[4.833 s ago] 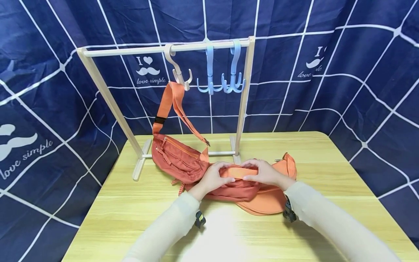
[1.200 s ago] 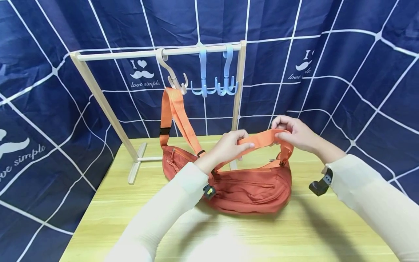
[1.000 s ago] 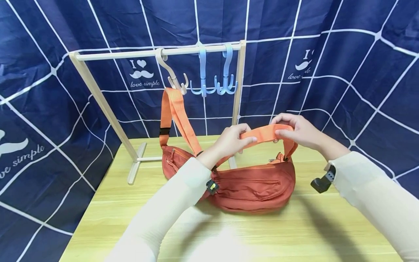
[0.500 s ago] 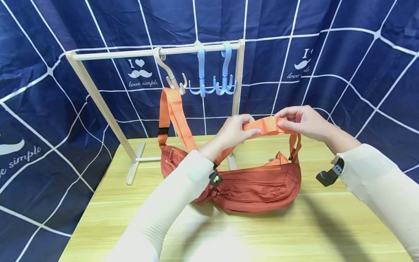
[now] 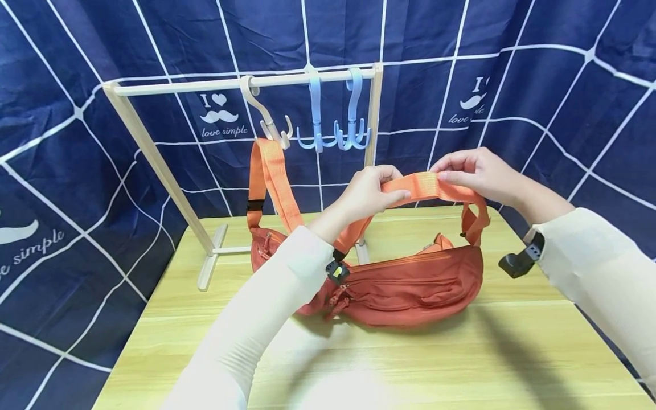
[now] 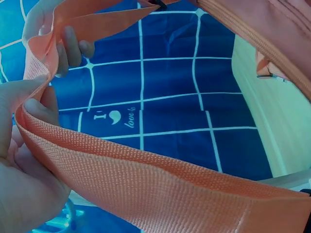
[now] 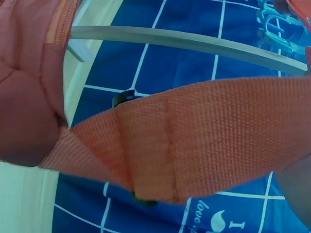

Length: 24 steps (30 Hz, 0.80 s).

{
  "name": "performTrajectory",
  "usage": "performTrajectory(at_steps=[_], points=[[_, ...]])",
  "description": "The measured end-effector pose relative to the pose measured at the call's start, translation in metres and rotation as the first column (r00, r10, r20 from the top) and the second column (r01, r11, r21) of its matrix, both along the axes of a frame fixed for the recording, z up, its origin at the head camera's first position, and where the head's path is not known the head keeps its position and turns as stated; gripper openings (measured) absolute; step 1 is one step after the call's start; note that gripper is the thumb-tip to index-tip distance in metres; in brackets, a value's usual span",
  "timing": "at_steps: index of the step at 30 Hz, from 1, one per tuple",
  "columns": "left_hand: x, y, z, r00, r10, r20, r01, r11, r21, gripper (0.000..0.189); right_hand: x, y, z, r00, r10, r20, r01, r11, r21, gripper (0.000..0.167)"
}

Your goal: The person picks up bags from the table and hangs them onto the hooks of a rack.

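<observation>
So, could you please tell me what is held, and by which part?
The nearer red bag, by its orange strap: the left hand and right hand both grip it.

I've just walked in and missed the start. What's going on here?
A person's left hand and right hand hold up the orange strap of a red bag in front of a wooden rack. A second red bag, partly hidden behind the left sleeve, has its strap looped over the beige hook. The two blue hooks beside it hold nothing.
</observation>
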<state>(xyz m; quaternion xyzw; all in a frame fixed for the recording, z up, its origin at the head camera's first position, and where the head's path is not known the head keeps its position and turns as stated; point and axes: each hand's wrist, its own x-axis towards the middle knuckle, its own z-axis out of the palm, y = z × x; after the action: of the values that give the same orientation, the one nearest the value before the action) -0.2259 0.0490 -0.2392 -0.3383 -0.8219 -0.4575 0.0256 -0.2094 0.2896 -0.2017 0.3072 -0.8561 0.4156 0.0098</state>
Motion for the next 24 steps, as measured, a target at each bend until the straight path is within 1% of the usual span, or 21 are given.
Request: performTrajectory(at_steps=[2, 5, 12, 16, 19, 21, 24], points=[[0.001, 0.0, 0.003, 1.0, -0.005, -0.01, 0.005, 1.0, 0.005, 0.013, 0.0, -0.001, 0.002, 0.999, -0.032, -0.007, 0.032, 0.999, 0.026, 0.012], [0.003, 0.001, 0.007, 1.0, -0.005, -0.012, 0.005, 1.0, 0.001, 0.013, -0.001, -0.002, 0.004, 0.999, -0.042, -0.009, 0.042, 0.998, 0.044, 0.01], [0.006, 0.001, 0.013, 1.0, -0.019, -0.009, 0.019, 1.0, -0.02, 0.012, 0.0, -0.004, 0.008, 0.999, -0.007, 0.034, 0.005, 0.999, 0.048, 0.005], [0.006, 0.002, 0.018, 1.0, -0.03, -0.007, 0.03, 0.999, -0.02, 0.012, 0.001, -0.002, 0.011, 1.0, 0.0, 0.022, -0.002, 0.998, 0.068, 0.004], [0.007, 0.004, 0.022, 0.999, -0.041, -0.002, 0.041, 0.999, -0.008, 0.012, 0.002, 0.0, 0.015, 1.0, 0.001, 0.031, -0.004, 0.997, 0.075, 0.004], [0.007, 0.005, 0.026, 0.999, -0.053, 0.007, 0.053, 0.999, -0.01, 0.013, 0.002, 0.001, 0.019, 0.999, 0.005, 0.037, -0.008, 0.997, 0.077, 0.005], [0.008, 0.008, 0.033, 0.997, -0.072, 0.04, 0.072, 0.997, 0.0, 0.014, 0.003, 0.003, 0.026, 0.999, 0.013, 0.044, -0.017, 0.997, 0.082, 0.006]])
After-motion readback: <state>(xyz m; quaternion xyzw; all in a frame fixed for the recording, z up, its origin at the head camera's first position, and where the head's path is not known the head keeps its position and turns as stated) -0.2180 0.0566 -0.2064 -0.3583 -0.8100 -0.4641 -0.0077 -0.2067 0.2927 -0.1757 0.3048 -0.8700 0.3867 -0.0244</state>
